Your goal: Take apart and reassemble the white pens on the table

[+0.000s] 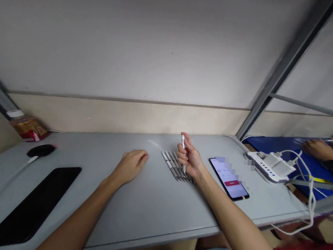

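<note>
A silver-grey click pen [183,141] stands nearly upright in my right hand [191,157]. My fingers wrap round its barrel, my thumb is by its top end, and the tip points down. Beneath and beside that hand, several similar pens [171,165] lie side by side in a slanted row on the desk; my hand and wrist cover part of the row. To the left of the pens, my left hand [131,165] rests on the desk with its fingers curled in and together. Nothing shows in it.
A lit phone [229,179] lies right of the pens, near a white power strip [268,166] with plugs and cables. On the left are a dark flat slab [32,206], a black round charger [40,150] and a bottle [27,126]. Another person's hands [317,149] are at a blue table.
</note>
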The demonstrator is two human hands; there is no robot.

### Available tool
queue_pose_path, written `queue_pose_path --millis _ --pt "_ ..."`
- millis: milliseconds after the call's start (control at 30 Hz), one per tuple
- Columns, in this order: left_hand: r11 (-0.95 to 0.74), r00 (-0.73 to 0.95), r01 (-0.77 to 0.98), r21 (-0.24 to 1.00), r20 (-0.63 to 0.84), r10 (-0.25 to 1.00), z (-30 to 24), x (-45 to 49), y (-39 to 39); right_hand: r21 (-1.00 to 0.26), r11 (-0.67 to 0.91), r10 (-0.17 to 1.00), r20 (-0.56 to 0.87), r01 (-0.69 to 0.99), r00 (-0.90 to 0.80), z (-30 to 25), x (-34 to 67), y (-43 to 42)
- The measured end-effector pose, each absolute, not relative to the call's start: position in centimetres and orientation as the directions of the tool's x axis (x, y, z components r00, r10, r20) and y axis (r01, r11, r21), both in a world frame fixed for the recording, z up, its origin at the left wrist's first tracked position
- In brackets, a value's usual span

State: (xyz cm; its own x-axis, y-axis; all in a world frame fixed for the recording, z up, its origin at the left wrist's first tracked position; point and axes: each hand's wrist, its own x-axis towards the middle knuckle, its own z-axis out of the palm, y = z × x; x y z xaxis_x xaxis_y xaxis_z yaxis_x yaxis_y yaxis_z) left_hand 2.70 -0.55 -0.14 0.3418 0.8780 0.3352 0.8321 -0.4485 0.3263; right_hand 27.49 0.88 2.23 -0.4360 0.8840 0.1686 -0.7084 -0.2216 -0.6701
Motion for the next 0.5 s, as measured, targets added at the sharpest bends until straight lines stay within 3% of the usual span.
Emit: queue_pose_path --millis 300,433,500 --pt "-0.422 0.321 0.845 0.327 0.32 0.891 -0.1 2.5 -0.6 -0.767 -0.174 0.91 0.115 -0.617 -0.399 2.4 26.6 0.4" --pt "-0.412 0.314 0.854 0.318 0.317 0.895 0.1 2.6 -0.6 -0.861 -0.155 0.894 0.086 -0.485 -0.439 2.1 25.3 -0.3" --pt "-0.413 0.313 0.853 0.32 0.32 0.894 0.2 2.7 -0.7 -0.928 -0.07 0.894 0.104 -0.366 -0.435 1.5 24.5 -0.5"
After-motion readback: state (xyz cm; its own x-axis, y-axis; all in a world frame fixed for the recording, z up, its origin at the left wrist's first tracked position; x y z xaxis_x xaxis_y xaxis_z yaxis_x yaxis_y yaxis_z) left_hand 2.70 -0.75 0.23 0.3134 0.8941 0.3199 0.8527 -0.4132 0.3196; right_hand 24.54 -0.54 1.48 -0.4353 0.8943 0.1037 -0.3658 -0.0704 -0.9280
